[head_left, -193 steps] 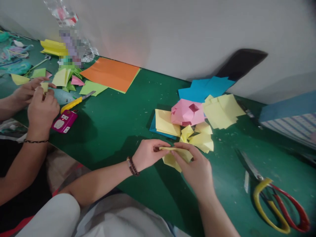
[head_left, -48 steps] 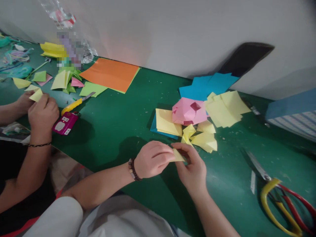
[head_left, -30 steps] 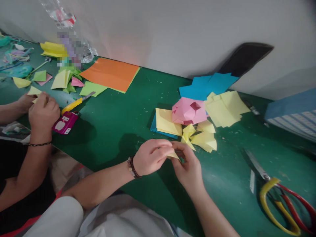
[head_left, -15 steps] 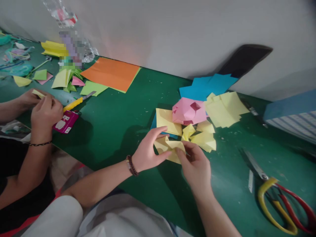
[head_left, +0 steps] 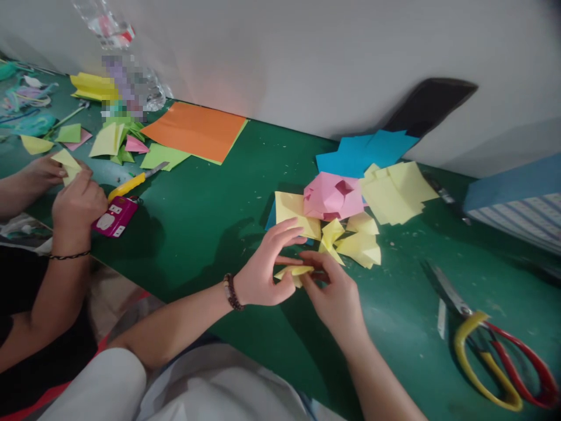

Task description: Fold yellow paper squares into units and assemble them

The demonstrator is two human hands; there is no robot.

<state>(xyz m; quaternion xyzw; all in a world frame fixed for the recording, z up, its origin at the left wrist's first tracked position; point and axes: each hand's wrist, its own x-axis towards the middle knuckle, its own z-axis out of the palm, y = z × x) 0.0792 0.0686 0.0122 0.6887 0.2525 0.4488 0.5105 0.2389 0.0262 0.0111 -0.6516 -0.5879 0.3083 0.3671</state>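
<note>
Yellow paper, folded small (head_left: 295, 272): we have it between our two hands, over the green tabletop (head_left: 197, 210). Right hand (head_left: 338, 292): fingers narrow, pinching the paper's right end between thumb and fingertips. Left hand (head_left: 258, 270): thumb and forefinger wide apart, forefinger raised, thumb bent close at the left end; whether it touches, we cannot tell. Just beyond our fingertips, loose yellow folded pieces (head_left: 360, 248); behind these, a pink faceted paper form (head_left: 332, 196), beside a yellow square stack (head_left: 289, 207). Farther out, blue sheets (head_left: 368, 153), with pale yellow sheets (head_left: 397, 193) to their right. Well right of our fingers, scissors (head_left: 467, 310), red and yellow handles. Well left, a magenta box (head_left: 116, 216), a yellow cutter (head_left: 128, 186) and a co-worker's hands (head_left: 78, 204) holding pale paper.
</note>
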